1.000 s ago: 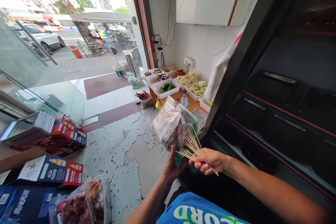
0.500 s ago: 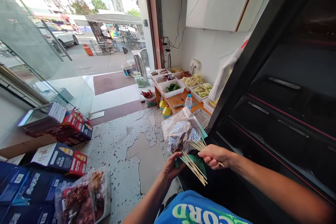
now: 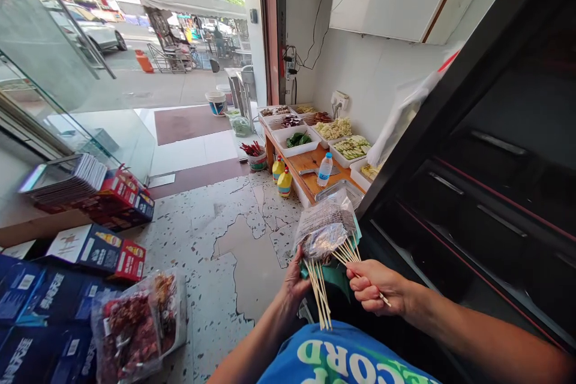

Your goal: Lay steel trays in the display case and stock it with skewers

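Note:
A clear plastic bag of skewers (image 3: 320, 225), with dark food showing through it, is in front of my body. My left hand (image 3: 294, 279) grips the bag's near left side, thumb on top and the other fingers mostly hidden beneath. From the bag's near end, a bunch of bare skewer sticks (image 3: 319, 297) points down toward my shirt. My right hand (image 3: 375, 283) is closed around another bunch of sticks (image 3: 347, 251), whose far ends reach the bag's right side. Green material (image 3: 337, 279) shows below, between my hands.
Ahead, a wooden table (image 3: 303, 162) bears white trays of food, a cleaver (image 3: 317, 171) and a water bottle (image 3: 324, 169). Black drawers (image 3: 477, 204) rise on my right. Boxes (image 3: 49, 306) and bagged meat (image 3: 135, 330) are at lower left. Yellow bottles (image 3: 284, 182) stand beside the table.
The bag has tipped and shifted slightly right, its printed side now showing more. The lower sticks have swung to point more straight down. My right hand still grips its bunch; the view has tilted down.

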`<state>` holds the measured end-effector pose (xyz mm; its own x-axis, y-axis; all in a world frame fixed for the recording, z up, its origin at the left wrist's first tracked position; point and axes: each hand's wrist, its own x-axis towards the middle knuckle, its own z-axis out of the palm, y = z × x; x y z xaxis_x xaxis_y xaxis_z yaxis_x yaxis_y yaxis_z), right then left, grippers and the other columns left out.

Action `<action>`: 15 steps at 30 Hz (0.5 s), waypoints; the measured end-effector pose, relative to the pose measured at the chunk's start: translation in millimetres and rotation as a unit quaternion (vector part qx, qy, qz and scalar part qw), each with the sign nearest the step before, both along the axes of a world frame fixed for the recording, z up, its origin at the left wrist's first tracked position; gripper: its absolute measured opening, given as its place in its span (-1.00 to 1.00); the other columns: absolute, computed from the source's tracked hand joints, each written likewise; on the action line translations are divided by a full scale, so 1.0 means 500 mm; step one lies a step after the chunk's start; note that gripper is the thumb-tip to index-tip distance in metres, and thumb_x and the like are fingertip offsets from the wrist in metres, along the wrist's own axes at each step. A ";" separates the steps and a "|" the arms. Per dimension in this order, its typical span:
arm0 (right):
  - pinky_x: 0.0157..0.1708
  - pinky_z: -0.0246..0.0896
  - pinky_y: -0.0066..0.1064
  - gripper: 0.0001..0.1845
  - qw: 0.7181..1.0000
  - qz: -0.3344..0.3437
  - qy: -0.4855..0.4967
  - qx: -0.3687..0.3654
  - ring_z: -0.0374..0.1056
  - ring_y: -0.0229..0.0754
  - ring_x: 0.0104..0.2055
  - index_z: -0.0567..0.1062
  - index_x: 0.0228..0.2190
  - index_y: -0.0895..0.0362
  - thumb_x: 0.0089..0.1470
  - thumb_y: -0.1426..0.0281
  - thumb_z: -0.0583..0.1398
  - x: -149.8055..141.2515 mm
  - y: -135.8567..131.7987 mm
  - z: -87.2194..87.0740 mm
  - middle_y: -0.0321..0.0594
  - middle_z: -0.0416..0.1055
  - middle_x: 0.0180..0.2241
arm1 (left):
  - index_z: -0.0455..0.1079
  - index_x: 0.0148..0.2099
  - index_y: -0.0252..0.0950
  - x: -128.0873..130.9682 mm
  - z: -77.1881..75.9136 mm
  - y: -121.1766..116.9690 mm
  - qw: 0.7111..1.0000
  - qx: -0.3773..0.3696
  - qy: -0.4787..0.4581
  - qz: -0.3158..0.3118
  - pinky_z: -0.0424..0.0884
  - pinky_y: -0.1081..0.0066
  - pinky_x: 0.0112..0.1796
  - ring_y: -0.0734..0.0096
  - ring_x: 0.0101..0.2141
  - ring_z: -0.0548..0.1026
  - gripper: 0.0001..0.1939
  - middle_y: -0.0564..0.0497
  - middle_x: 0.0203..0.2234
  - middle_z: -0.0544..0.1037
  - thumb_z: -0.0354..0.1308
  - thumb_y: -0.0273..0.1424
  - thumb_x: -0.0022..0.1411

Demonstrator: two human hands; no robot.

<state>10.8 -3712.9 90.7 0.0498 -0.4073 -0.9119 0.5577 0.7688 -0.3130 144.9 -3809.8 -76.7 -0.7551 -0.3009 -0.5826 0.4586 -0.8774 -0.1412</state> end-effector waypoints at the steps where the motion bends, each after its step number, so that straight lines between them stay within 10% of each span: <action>1: -0.84 -0.40 -0.66 -0.57 1.000 -0.001 0.006 0.009 -0.18 -0.49 -0.84 0.20 -0.52 0.14 0.39 0.40 -0.17 0.006 0.004 0.007 -0.54 -0.07 -0.76 | 0.29 0.20 -0.41 0.004 0.001 0.004 1.000 0.006 0.001 0.003 0.54 0.12 -0.12 0.10 -0.23 0.61 -0.52 -0.19 -0.30 0.63 0.09 -0.25 0.34; 15: -0.85 -0.32 -0.62 -0.58 0.994 -0.094 0.019 0.056 -0.16 -0.48 -0.86 0.19 -0.57 0.13 0.33 0.48 -0.15 0.066 -0.018 0.027 -0.52 -0.07 -0.79 | 0.24 0.24 -0.40 -0.025 0.034 0.007 0.999 0.029 -0.029 0.001 0.50 0.07 -0.08 0.06 -0.22 0.60 -0.39 -0.20 -0.28 0.62 -0.13 -0.05 0.38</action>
